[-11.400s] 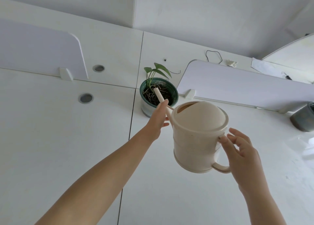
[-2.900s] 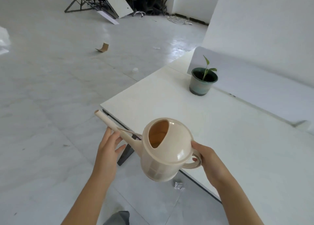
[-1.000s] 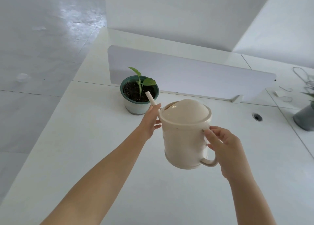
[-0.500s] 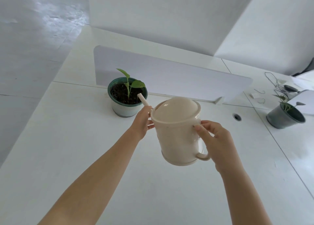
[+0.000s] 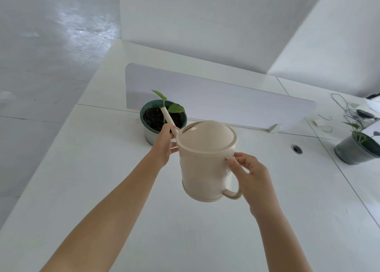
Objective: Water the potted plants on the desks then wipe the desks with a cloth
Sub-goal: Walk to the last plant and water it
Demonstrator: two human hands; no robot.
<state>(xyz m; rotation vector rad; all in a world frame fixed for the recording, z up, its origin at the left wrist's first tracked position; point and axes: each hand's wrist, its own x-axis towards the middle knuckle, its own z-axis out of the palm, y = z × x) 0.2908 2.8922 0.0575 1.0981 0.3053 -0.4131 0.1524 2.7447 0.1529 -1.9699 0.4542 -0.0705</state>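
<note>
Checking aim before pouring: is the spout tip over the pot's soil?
Yes, the spout tip lies over the dark soil inside the green pot.

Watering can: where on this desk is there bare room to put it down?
The desk is bare under the watering can and both forearms, and left of the green pot to the edge. It is crowded at far right: a second pot, cables.

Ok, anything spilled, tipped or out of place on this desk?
Nothing stands out. The watering can, held in the left hand and right hand, has its spout over the soil of the upright green pot. No water shows on the desk. Only loose wires lie on the next desk, near the second pot.
</note>
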